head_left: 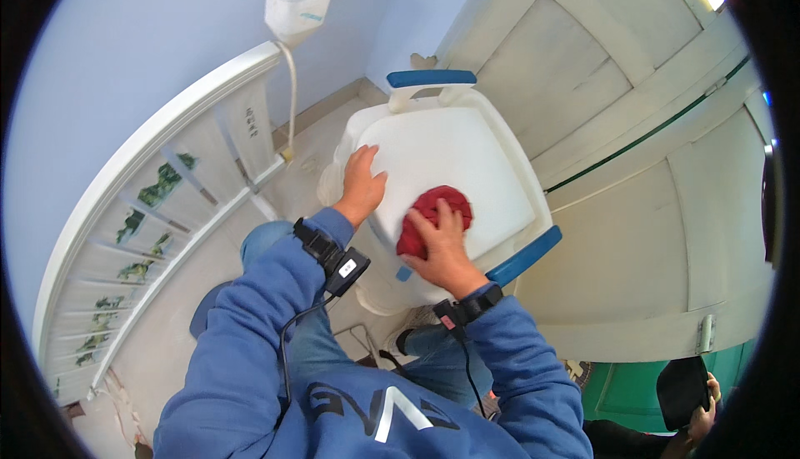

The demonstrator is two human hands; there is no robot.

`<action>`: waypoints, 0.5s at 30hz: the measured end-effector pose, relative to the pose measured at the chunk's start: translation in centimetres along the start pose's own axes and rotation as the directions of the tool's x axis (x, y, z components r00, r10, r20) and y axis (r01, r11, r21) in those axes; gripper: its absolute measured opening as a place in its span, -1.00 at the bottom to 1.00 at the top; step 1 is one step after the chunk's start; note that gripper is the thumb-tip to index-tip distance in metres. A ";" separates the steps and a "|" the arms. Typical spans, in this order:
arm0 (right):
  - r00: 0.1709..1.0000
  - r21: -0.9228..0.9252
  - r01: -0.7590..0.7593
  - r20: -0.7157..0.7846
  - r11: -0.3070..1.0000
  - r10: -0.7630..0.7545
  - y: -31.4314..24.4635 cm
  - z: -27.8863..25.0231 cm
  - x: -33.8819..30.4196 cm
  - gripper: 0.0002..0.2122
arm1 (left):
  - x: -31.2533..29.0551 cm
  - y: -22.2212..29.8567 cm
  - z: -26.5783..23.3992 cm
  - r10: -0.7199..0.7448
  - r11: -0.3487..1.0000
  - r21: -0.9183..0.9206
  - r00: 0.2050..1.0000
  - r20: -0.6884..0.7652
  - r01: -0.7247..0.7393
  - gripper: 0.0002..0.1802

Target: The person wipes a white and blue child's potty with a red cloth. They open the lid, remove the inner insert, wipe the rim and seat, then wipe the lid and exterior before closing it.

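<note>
A bunched dark red cloth (435,216) lies on the flat white top (467,155) of a plastic unit with blue handles. Pressed down over the cloth is my right hand (445,251), its fingers curled across the folds. My left hand (362,188) is at the left edge of the same top, thumb apart from the fingers, with nothing in it. A dark strap with a small box sits on each of my wrists. Part of the cloth is hidden under my right fingers.
One blue handle (431,78) is at the far side, another blue handle (527,256) at the near right. A white slatted headboard-like panel (167,167) stands left, with a white holder (297,9) above. Pale panelled doors (608,167) stand right. Another person's hand (704,416) holds a dark flat object.
</note>
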State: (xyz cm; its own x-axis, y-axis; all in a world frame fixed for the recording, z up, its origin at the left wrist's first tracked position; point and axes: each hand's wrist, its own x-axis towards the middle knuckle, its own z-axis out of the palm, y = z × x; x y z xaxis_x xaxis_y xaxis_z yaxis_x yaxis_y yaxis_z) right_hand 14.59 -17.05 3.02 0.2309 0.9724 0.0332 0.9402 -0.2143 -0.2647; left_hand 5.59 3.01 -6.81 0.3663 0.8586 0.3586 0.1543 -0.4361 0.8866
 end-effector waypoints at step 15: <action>0.856 -0.058 -0.491 -0.221 0.869 0.468 16.0 -1.7 18.7 -0.49 | -0.1 2.5 0.3 -0.236 0.961 -0.138 0.971 0.040 0.239 -0.43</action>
State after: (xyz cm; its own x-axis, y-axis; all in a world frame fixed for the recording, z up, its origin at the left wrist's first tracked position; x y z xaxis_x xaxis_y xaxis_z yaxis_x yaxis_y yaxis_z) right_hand 34.38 -2.49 1.01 0.6931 0.7112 0.1178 0.7187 -0.6689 -0.1900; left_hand 6.27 1.78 -4.71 0.3555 0.9259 0.1275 0.1096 -0.1768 0.9781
